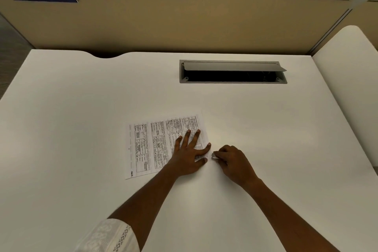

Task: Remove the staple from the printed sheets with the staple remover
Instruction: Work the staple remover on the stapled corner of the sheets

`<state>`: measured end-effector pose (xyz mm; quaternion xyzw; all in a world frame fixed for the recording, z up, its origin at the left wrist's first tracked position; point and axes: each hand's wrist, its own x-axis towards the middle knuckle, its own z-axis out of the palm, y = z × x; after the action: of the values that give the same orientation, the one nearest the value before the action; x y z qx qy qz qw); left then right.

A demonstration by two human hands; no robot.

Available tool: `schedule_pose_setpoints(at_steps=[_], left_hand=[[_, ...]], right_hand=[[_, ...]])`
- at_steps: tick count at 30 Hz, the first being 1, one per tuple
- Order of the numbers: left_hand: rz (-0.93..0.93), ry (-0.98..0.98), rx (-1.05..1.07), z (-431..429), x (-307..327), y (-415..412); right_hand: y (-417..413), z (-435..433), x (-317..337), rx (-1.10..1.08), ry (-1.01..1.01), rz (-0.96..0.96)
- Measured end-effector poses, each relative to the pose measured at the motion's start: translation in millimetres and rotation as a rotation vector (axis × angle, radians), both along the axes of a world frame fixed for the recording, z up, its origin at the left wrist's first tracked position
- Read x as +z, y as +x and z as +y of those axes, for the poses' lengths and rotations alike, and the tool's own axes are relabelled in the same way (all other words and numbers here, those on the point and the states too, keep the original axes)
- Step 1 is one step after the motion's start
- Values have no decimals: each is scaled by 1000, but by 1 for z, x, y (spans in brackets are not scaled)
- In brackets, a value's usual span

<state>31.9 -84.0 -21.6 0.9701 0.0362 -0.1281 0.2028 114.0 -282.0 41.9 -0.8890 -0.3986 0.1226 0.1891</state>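
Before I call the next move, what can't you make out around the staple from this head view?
- Staple: too small, lost at the printed sheets' right edge between both hands.
- Staple remover: only a metallic tip shows; the right hand curls over the rest, so jaw state is hidden.
- Sheet count: unreadable under the flat left hand.
- Printed text: too small.

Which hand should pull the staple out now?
Right. The right hand already grips the staple remover at the corner of the printed sheets, while the left hand lies flat, pinning them to the desk.
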Motion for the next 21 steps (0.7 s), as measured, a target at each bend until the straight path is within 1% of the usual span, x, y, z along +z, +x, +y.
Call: schedule_pose_setpoints(at_steps=[9, 16, 18, 21], left_hand=[[-25, -2, 30, -3, 2, -1], [-32, -1, 51, -5, 2, -2], [-31, -9, 56, -5, 2, -1], [-24, -15, 61, -5, 2, -1]], right_hand=[[-3, 7, 1, 15, 12, 38], [-1, 10, 4, 23, -18, 60], [1, 11, 5, 2, -12, 91], [3, 11, 4, -72, 58, 186]])
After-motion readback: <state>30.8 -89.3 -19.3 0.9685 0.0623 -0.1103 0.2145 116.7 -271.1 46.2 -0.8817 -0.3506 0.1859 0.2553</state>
